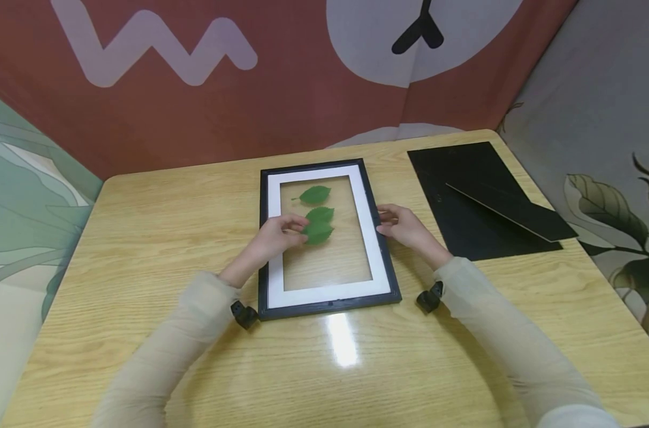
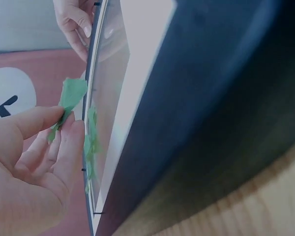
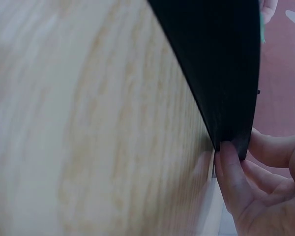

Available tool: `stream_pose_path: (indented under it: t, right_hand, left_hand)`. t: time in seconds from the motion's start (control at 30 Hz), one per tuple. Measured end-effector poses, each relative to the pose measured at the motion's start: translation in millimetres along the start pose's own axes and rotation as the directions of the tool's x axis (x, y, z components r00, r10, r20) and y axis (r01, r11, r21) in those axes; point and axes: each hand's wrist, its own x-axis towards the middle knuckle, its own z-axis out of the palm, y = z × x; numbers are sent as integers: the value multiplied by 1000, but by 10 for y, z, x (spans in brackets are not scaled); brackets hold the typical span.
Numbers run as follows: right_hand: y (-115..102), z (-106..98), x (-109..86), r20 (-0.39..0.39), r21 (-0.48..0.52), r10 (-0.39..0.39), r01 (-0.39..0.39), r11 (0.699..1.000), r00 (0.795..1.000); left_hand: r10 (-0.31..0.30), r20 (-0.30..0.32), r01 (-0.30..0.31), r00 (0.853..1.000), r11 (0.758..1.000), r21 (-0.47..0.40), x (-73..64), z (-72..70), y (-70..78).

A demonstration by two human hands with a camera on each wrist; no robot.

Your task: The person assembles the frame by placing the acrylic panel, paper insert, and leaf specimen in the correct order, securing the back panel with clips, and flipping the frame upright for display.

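A black picture frame with a white inner border lies on the table, its clear middle facing up. My left hand reaches over its left side and pinches a green leaf between thumb and fingers, slightly above the clear pane. Two more green leaves lie inside the border: an upper leaf with its stem to the left, and a middle leaf partly overlapped in view by the held one. My right hand holds the frame's right edge, thumb and fingers on either side of it.
On the right of the wooden table lies a black backing board, its hinged stand flap raised at an angle. A red patterned cloth hangs behind the table. Small black cameras sit on both wrists.
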Motion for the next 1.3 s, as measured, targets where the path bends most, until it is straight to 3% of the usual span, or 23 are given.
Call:
stream_pose_path:
  t: [0.33,0.77,1.07,1.3]
  right_hand:
    - [14,3,7,0,3,-6,6,1000,1000]
    - [27,-3,-3,5,3,-14,14,1000,1000]
    - [28,-1,-10,0,-8,-12,12,1000,1000]
    - [23,-3,-15,1,-11,-21,21,1000,1000]
  left_hand:
    - [-50,49,52,998,998,-23,34,48,-9]
    - [8,24,-11,1000,992,129,52,83,-61]
    - [35,36,-40,999,990,133,25,68,-43]
    - [23,38,-28,999,990,141,33,60,-34]
